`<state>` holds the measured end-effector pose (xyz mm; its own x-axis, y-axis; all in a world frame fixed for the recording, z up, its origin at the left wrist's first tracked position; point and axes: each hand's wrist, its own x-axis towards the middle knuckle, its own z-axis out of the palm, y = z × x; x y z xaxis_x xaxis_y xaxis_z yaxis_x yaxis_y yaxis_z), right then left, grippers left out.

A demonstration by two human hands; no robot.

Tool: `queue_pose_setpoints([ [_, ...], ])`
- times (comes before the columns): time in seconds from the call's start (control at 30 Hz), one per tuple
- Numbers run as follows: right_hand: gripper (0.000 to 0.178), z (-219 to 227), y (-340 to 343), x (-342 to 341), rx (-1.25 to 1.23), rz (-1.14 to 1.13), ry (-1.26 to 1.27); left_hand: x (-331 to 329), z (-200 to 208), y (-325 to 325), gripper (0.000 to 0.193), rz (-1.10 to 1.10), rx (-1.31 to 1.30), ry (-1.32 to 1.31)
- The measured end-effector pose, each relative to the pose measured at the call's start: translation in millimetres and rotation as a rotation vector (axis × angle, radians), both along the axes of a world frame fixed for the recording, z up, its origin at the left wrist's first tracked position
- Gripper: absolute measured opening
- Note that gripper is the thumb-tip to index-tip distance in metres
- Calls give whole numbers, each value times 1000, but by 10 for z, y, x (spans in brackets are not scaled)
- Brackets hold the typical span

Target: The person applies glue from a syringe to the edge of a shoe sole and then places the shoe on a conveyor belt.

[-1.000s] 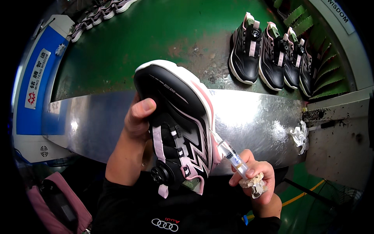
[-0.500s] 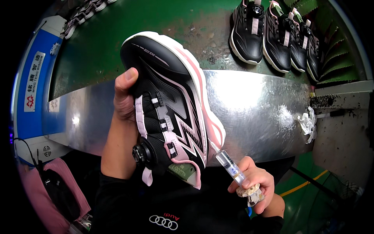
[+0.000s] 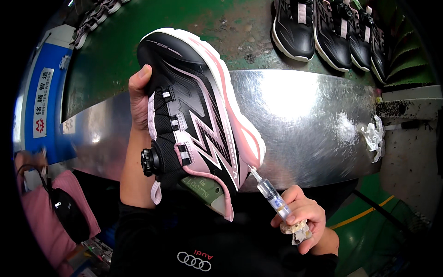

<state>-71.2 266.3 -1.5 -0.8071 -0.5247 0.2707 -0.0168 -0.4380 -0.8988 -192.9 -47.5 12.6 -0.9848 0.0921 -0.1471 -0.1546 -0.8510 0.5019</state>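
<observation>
The left hand (image 3: 138, 99) clamps the black-and-pink shoe (image 3: 194, 124) toe-up, sole edge turned rightward so the right hand (image 3: 302, 217), closed on a syringe (image 3: 272, 198) (rag wadded underneath), reaches the heel seam. Beyond lies the steel worktop (image 3: 304, 120), with finished shoes (image 3: 332, 27) farther off.

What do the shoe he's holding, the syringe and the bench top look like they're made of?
Shoe: black and pink synthetic upper, probably smooth matte overlays; the thick white-pink sole looks like foam.
Syringe: clear plastic barrel, see-through, with a thin, likely metal tip at the heel.
Bench top: brushed sheet metal, probably steel; it shows glare and fine scratch swirls.
</observation>
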Motion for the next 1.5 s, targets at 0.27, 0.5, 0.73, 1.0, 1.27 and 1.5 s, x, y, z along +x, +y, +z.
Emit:
queue_pose_setpoints([
  [0.27, 58, -74, 30, 39, 12, -35, -9, -62, -36, -67, 39, 75, -130, -93],
  [0.5, 57, -160, 33, 12, 46, -58, -10, 70, -237, -678, 42, -24, -366, -126],
  [0.73, 53, -147, -57, -72, 79, -78, -13, 546, -113, -1025, 49, -44, -777, -154],
  [1.0, 48, -103, -212, -95, 133, -119, 47, 1196, 8, -909, 37, 39, -747, -287],
  [1.27, 48, -30, -259, -24, 170, -111, 51, 1724, 188, -507, 50, -44, -607, -372],
  [1.5, 50, 112, -234, 28, 218, -90, 56, 1856, 182, -44, 78, -231, -319, -371],
])
